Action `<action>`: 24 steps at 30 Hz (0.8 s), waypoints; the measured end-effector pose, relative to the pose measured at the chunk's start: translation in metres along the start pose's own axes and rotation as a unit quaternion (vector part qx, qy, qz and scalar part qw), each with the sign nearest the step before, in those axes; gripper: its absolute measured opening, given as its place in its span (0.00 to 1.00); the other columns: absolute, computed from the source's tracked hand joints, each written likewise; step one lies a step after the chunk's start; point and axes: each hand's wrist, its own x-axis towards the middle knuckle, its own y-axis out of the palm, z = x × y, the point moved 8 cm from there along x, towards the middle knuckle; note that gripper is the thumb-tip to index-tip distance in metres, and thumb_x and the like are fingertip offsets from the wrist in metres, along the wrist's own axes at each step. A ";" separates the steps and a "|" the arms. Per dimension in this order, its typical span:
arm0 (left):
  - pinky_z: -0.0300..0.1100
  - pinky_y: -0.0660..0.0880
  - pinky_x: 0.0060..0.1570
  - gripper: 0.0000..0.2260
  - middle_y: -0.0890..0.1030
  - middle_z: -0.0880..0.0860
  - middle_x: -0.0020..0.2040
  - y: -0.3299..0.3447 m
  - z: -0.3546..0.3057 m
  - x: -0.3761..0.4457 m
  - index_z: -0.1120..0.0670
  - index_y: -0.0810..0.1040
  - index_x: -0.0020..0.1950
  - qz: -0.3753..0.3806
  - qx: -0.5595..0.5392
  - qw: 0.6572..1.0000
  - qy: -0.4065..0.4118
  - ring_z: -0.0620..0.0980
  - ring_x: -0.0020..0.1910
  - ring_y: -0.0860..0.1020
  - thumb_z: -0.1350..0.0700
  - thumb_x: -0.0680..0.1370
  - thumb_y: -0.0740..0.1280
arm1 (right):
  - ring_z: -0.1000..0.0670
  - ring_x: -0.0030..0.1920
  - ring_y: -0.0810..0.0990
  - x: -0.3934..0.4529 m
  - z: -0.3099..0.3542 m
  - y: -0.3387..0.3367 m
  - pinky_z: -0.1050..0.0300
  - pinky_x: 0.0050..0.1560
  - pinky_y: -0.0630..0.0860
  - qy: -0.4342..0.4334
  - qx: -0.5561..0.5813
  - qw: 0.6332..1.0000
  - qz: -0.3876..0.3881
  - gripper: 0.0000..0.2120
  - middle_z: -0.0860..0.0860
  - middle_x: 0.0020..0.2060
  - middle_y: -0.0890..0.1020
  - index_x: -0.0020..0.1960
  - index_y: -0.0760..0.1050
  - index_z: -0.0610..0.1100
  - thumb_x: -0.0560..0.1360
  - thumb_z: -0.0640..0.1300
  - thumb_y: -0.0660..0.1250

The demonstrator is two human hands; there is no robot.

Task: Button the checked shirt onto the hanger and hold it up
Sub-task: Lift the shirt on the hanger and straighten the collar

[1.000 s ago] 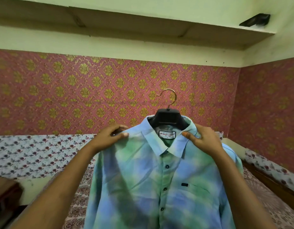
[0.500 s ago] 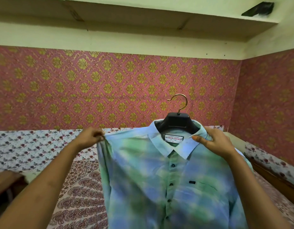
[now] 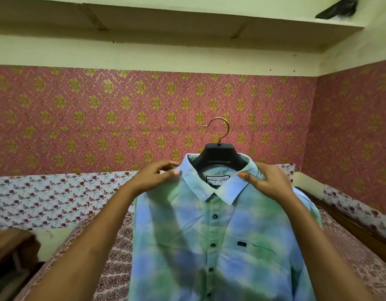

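The blue-and-green checked shirt (image 3: 211,235) hangs upright in front of me on a black hanger (image 3: 219,155) with a gold hook (image 3: 222,129). Its front is buttoned with dark buttons below the collar. My left hand (image 3: 154,178) is at the shirt's left shoulder beside the collar, its motion-blurred fingertips pinching the fabric. On the other shoulder, my right hand (image 3: 266,181) grips the cloth over the hanger arm, with the thumb lying on the collar. The shirt's lower part runs out of view.
A bed with a patterned sheet (image 3: 118,253) lies below and behind the shirt. Pink-and-gold wallpaper (image 3: 122,118) covers the walls, with a concrete shelf (image 3: 166,20) overhead. A brown wooden piece of furniture (image 3: 12,253) stands at the lower left.
My left hand has come in from the outer end of the shoulder to right beside the collar. The shirt has shifted slightly. My right hand keeps its hold.
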 end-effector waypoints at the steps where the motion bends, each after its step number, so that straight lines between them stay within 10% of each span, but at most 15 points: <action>1: 0.38 0.69 0.54 0.17 0.72 0.44 0.58 0.008 -0.005 0.000 0.50 0.72 0.66 0.032 0.028 0.999 0.002 0.43 0.57 0.70 0.51 0.77 0.65 | 0.45 0.43 0.80 0.002 0.000 0.001 0.50 0.41 0.75 0.002 -0.005 1.000 0.000 0.26 0.47 0.40 0.83 0.48 0.78 0.49 0.67 0.69 0.60; 14: 0.58 0.68 0.66 0.20 0.74 0.57 0.60 -0.004 0.089 -0.010 0.53 0.72 0.65 0.087 0.004 0.978 -0.189 0.55 0.62 0.71 0.71 0.77 0.57 | 0.44 0.47 0.80 -0.010 -0.012 -0.012 0.53 0.39 0.70 -0.036 -0.021 0.998 -0.049 0.27 0.49 0.42 0.84 0.55 0.78 0.55 0.65 0.69 0.56; 18: 0.49 0.75 0.53 0.07 0.81 0.56 0.47 -0.016 0.088 -0.008 0.57 0.80 0.48 0.017 0.078 0.986 -0.149 0.57 0.52 0.78 0.66 0.74 0.66 | 0.44 0.45 0.80 -0.011 -0.013 -0.014 0.55 0.35 0.67 -0.033 -0.029 0.998 -0.048 0.25 0.48 0.40 0.84 0.54 0.78 0.54 0.66 0.66 0.57; 24: 0.35 0.67 0.32 0.05 0.81 0.55 0.39 -0.031 0.079 -0.011 0.58 0.81 0.48 0.014 0.057 0.991 -0.121 0.48 0.33 0.73 0.62 0.75 0.67 | 0.43 0.44 0.80 -0.011 -0.022 -0.014 0.49 0.42 0.75 -0.013 0.008 0.999 -0.039 0.24 0.46 0.41 0.84 0.55 0.78 0.54 0.67 0.65 0.57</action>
